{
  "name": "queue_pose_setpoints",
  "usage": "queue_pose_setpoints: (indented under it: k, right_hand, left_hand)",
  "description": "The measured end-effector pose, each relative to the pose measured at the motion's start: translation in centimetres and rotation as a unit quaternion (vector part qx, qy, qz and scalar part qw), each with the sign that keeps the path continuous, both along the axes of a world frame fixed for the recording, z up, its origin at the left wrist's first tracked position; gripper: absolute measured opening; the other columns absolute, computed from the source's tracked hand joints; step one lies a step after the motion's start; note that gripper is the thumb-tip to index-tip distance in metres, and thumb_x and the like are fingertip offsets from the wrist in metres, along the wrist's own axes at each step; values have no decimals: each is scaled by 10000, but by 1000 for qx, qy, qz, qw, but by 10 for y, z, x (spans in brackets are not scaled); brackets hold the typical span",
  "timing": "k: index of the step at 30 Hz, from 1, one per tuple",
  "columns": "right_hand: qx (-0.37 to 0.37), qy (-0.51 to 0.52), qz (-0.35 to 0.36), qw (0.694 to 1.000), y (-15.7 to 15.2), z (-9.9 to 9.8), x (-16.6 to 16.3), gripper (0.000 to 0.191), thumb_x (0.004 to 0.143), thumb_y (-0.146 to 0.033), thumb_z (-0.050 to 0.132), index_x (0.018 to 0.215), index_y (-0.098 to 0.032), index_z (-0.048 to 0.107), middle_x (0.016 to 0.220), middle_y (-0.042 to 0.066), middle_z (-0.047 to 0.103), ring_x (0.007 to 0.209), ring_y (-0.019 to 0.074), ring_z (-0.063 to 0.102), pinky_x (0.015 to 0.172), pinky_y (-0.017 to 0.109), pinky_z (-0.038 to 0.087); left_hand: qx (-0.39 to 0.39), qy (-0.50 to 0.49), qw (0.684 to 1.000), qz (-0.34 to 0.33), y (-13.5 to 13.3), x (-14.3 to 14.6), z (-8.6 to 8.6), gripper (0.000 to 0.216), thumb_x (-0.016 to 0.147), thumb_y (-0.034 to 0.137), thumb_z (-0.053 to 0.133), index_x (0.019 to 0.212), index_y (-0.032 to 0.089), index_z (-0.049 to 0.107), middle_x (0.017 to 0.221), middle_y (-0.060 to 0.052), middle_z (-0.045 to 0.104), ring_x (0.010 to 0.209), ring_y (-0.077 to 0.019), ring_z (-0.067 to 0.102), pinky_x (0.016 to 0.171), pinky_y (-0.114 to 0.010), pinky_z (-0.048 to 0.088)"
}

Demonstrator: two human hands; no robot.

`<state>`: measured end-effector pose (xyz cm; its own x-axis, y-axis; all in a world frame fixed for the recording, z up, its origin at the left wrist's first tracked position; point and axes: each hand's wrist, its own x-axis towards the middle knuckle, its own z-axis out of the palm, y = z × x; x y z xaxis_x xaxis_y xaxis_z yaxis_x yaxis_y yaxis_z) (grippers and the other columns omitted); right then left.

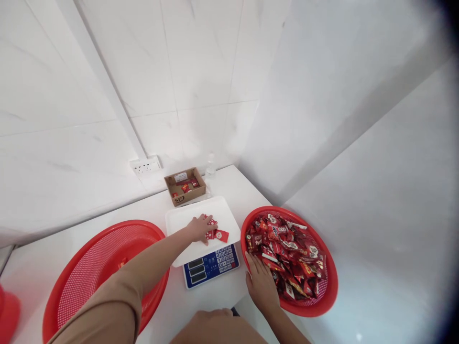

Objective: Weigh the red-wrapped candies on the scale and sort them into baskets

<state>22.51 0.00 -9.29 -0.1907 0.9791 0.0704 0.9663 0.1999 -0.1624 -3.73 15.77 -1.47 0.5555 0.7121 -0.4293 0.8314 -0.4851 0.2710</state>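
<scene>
On the white bench (247, 191), the left hand (198, 228) lies over small red packets (222, 235) on the white tray (181, 220) of a digital price scale (211, 266), its fingers spread, though I cannot tell whether they grip any. The right hand (261, 284) has its fingers outstretched at the left rim of a red plastic basket (333, 282) heaped with wrapped snacks (283, 243), while a cardboard box (190, 195) sits just behind the tray

Look at that left arm (163, 260), extended long and slanting across the front, forearm bare! The left hand (196, 230) lies palm down, fingers parted, thumb apart; how firm its grip is, I can't see. And the right hand (263, 284): palm down, fingers straight, bare forearm (285, 327) angled behind it!
</scene>
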Motion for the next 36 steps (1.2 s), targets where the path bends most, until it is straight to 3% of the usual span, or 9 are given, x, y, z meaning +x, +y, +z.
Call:
queue_pose_setpoints:
  k: [5, 8, 14, 21, 25, 28, 31, 34, 36]
  right_hand:
    - [3, 0, 1, 1000, 0, 3, 0, 531, 827, -156, 352, 1352, -190, 422, 1316, 69, 538, 1208, 217, 476, 1042, 379, 309]
    - [-4, 6, -1, 1000, 0, 4, 0, 532, 827, -156, 354, 1355, -185, 417, 1321, 73, 531, 1217, 215, 466, 1051, 379, 299]
    - [-1, 24, 9, 1000, 0, 2, 1, 558, 818, -147, 359, 1373, -204, 385, 1340, 66, 511, 1227, 217, 454, 1054, 398, 293]
    - [5, 29, 8, 1000, 2, 1, 0, 556, 813, -136, 351, 1365, -188, 387, 1320, 85, 526, 1210, 227, 467, 1036, 407, 304]
    - [6, 27, 8, 1000, 2, 1, 1, 543, 811, -143, 352, 1350, -190, 398, 1327, 87, 520, 1208, 234, 471, 1031, 417, 301]
    - [10, 33, 16, 999, 2, -1, 2, 528, 818, -151, 345, 1342, -185, 402, 1312, 92, 531, 1212, 229, 471, 1033, 412, 300]
    - [4, 45, 15, 999, 3, -1, 2, 516, 825, -185, 362, 1339, -186, 408, 1302, 96, 540, 1206, 234, 478, 1031, 416, 310]
    - [-14, 72, 14, 997, 5, 6, 2, 493, 863, -302, 377, 1335, -169, 422, 1319, 114, 527, 1211, 256, 473, 1026, 435, 327]
    - [-31, 97, 15, 995, 6, 17, 1, 507, 888, -367, 352, 1335, -139, 426, 1330, 132, 515, 1225, 256, 462, 1026, 422, 339]
  left_hand:
    - [35, -38, 996, 67, -9, -8, 1, 417, 796, 160, 505, 1183, 308, 544, 1284, -101, 465, 1110, -294, 466, 817, -407, 448]
    - [56, -54, 993, 94, -11, -16, 4, 368, 821, 108, 389, 1105, 247, 577, 1185, -111, 507, 1040, -264, 515, 814, -390, 448]
    - [99, -95, 978, 159, -27, -43, 24, 297, 808, 94, 355, 983, 192, 573, 1105, -100, 531, 972, -206, 560, 850, -343, 442]
    - [149, -205, 929, 271, -93, -103, 53, 227, 831, 219, 367, 934, 215, 569, 1112, -73, 561, 954, -193, 584, 827, -315, 466]
    - [170, -196, 897, 358, -140, -144, 66, 238, 831, 309, 391, 944, 233, 586, 1162, -56, 576, 1017, -220, 580, 818, -309, 473]
    - [161, -153, 879, 422, -170, -169, 64, 281, 837, 373, 384, 964, 233, 591, 1217, -64, 561, 1067, -240, 568, 825, -316, 476]
    - [129, -125, 868, 462, -193, -183, 51, 459, 814, 465, 431, 1211, 249, 512, 1368, -85, 448, 1142, -272, 530, 814, -342, 488]
    - [93, -111, 868, 476, -205, -178, 34, 707, 774, 524, 494, 1402, 258, 308, 1496, -129, 252, 1199, -322, 484, 800, -394, 499]
    - [93, -125, 874, 460, -208, -164, 23, 720, 796, 521, 476, 1426, 243, 265, 1513, -140, 215, 1262, -330, 420, 860, -429, 477]
